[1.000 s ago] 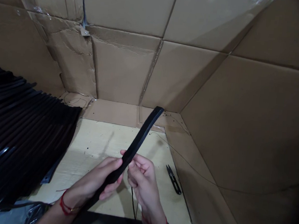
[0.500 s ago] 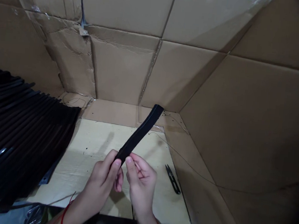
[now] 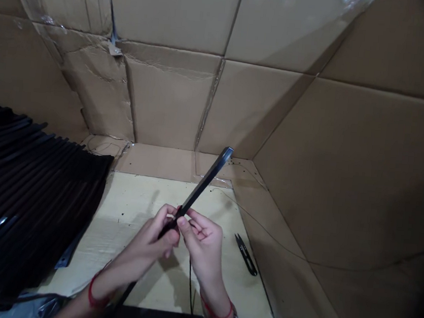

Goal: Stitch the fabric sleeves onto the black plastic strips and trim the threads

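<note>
A long black zipper [image 3: 204, 185] rises from my hands towards the far edge of the board, turned edge-on with a glint along it. My left hand [image 3: 149, 237] grips it, and its lower end runs down past my left wrist. My right hand [image 3: 200, 242] pinches the same strip from the other side, just above the left fingers. Thread snips [image 3: 246, 255] with black handles lie to the right of my right hand, not touching it. A thin black thread [image 3: 189, 281] hangs below my hands.
A large stack of overlapping black zippers [image 3: 27, 187] lies to the left of a pale wooden board [image 3: 137, 207]. Taped cardboard walls [image 3: 165, 95] enclose the back and right sides. A fine loose thread [image 3: 265, 228] trails across the cardboard on the right.
The zipper has twisted from showing its flat face to edge-on. My hands have come closer together, and the right hand now pinches it near the left fingers.
</note>
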A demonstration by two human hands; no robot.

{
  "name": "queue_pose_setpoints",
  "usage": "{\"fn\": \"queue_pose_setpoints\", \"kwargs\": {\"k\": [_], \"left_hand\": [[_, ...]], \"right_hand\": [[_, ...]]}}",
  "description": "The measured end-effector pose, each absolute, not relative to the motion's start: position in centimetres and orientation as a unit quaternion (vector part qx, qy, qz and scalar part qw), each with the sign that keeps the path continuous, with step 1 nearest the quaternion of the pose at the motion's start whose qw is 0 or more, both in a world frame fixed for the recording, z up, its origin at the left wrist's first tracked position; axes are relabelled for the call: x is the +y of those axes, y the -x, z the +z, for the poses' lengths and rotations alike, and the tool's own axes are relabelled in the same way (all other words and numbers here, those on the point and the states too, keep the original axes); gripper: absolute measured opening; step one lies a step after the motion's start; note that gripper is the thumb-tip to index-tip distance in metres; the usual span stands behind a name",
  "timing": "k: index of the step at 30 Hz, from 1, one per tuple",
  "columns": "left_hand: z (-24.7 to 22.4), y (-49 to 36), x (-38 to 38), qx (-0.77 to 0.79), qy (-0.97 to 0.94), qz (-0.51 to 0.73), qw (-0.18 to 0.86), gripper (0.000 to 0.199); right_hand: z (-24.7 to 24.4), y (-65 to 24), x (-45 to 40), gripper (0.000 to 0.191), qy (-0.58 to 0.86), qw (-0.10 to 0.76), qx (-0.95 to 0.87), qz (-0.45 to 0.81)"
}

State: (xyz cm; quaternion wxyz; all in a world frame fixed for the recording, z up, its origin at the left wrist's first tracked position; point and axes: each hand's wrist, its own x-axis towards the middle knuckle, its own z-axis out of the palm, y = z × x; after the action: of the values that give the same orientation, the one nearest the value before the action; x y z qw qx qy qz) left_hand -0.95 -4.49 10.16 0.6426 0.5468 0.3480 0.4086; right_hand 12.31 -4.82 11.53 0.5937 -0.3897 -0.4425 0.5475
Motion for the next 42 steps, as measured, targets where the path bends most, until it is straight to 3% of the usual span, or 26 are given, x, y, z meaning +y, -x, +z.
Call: {"fn": "queue_pose_setpoints", "kwargs": {"k": [3, 9, 18, 21, 25, 27, 31, 35, 38, 40, 42], "left_hand": [[11.2, 0.7, -5.4, 0.413, -0.573, 0.412, 0.576, 0.031], [11.2, 1.0, -5.6, 0.316, -0.453, 0.381, 0.742, 0.039], [9.8, 1.6, -4.9, 0.177, -0.383, 0.294, 0.858, 0.055], [10.0, 1.2, -4.6, 0.284, -0.417, 0.309, 0.806, 0.057], [10.6, 0.1, -5.3, 0.441, -0.493, 0.444, 0.604, 0.042], [10.8, -0.3, -6.0, 0.458, -0.518, 0.461, 0.557, 0.042], [11.0, -0.3, -6.9, 0.441, -0.521, 0.473, 0.557, 0.037], [11.1, 0.5, -6.8, 0.365, -0.506, 0.411, 0.665, 0.037], [11.3, 0.9, -6.4, 0.295, -0.493, 0.374, 0.729, 0.04], [11.5, 0.8, -6.2, 0.318, -0.512, 0.378, 0.703, 0.038], [11.6, 0.5, -6.1, 0.402, -0.552, 0.404, 0.608, 0.034]], "right_hand": [[12.2, -12.3, -5.2, 0.022, 0.409, 0.598, -0.455, 0.518], [12.3, -12.4, -5.8, 0.007, 0.417, 0.616, -0.464, 0.481], [10.6, -13.0, -5.8, 0.018, 0.349, 0.561, -0.487, 0.57], [11.2, -12.7, -6.1, 0.021, 0.393, 0.588, -0.502, 0.498], [11.9, -11.8, -6.5, 0.015, 0.442, 0.625, -0.487, 0.42], [12.0, -11.6, -6.4, 0.014, 0.46, 0.633, -0.477, 0.4], [12.1, -12.1, -6.1, 0.021, 0.44, 0.603, -0.455, 0.485], [12.2, -12.9, -6.5, 0.032, 0.394, 0.544, -0.429, 0.604], [12.3, -12.9, -6.8, 0.032, 0.383, 0.548, -0.43, 0.606], [12.5, -12.5, -7.0, 0.027, 0.399, 0.571, -0.43, 0.574], [12.7, -11.9, -7.0, 0.022, 0.419, 0.591, -0.422, 0.545]]}}
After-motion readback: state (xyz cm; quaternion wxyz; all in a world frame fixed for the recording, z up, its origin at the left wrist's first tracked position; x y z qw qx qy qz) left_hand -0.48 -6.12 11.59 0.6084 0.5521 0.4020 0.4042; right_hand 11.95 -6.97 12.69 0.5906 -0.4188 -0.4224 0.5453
